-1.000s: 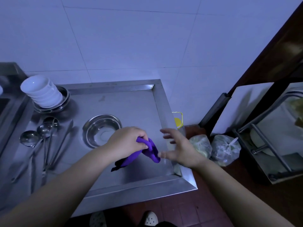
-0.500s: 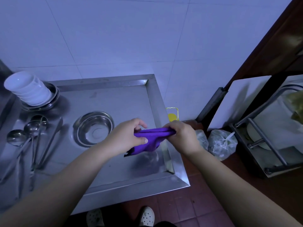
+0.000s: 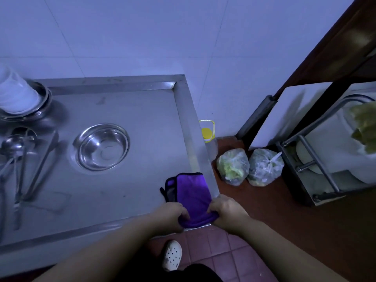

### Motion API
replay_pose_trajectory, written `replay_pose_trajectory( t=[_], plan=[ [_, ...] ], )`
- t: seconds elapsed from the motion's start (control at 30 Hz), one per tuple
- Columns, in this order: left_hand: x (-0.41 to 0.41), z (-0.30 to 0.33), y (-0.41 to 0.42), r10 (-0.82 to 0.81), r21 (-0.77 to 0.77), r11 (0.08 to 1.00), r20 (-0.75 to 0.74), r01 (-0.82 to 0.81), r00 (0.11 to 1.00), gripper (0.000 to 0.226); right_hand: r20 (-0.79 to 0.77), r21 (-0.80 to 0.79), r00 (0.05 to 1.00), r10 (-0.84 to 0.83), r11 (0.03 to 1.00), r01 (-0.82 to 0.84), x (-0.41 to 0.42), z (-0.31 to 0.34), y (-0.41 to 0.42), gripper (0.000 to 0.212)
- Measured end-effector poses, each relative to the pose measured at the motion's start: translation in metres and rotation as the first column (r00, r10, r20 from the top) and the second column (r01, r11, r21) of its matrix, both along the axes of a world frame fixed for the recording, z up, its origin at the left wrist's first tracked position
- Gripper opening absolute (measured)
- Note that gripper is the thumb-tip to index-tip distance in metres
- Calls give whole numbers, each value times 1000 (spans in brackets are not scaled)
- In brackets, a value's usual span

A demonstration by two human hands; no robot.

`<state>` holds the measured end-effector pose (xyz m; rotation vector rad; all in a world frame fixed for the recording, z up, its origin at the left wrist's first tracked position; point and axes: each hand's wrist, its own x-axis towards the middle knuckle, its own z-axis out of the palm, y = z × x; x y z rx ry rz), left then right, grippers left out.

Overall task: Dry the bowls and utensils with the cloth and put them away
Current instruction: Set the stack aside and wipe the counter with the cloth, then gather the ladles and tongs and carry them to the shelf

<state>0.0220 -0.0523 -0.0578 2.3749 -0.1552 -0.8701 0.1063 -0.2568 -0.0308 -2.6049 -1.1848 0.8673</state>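
Cloth (image 3: 191, 194) pinched by left hand (image 3: 173, 215) and right hand (image 3: 227, 210) over counter (image 3: 142, 119) corner.

Brushed steel counter (image 3: 142, 110), glossy metal bowl (image 3: 102, 147), soft purple cloth (image 3: 193, 194), crinkled clear plastic bags (image 3: 234, 166).

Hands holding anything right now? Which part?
Both: left hand and right hand grip the purple cloth at its near edge, one corner each.

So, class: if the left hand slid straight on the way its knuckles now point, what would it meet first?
The left hand grips the purple cloth and points right, toward the right hand gripping the other edge, so it would probably meet that first.
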Motion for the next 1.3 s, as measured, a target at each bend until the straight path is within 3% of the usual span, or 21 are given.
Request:
replay_pose_trajectory(
  t=[0.07,0.13,0.23,0.3,0.4,0.57,0.9,0.97,1.1,1.2,1.3],
  plan=[
    [1,-1,3,-3,-49,999,-53,1,999,37,-26,-72,997,74,995,-75,4,5,3,37],
    [1,2,8,66,-120,990,-99,-78,993,28,-71,-74,997,23,997,-28,8,10,10,40],
    [1,12,24,242,-136,960,-43,-246,969,20,-36,-13,995,-97,995,97,16,15,28,28],
    [-2,20,44,418,-141,901,25,-411,908,17,1,12,991,-135,991,135,20,17,50,21],
    [-17,35,86,659,-197,747,84,-636,748,13,-21,72,992,-126,989,127,18,18,97,18],
    [-67,63,169,879,-239,476,154,-846,451,10,-86,157,996,14,988,-1,2,26,201,18],
    [-190,61,324,976,-175,11,217,-985,-27,11,-267,188,955,127,979,-78,-75,35,385,19],
    [-203,53,348,973,-110,-3,229,-994,-29,19,-302,167,951,66,986,-16,-91,29,414,19],
    [-215,37,389,950,-12,76,304,-997,69,22,-288,120,957,-28,991,66,-119,10,466,25],
    [-211,20,423,889,77,189,410,-979,204,19,-250,109,957,-146,978,178,-134,-8,502,27],
    [-202,10,441,819,230,290,443,-929,365,17,-250,93,913,-321,931,353,-142,-18,521,14]
  ],
)
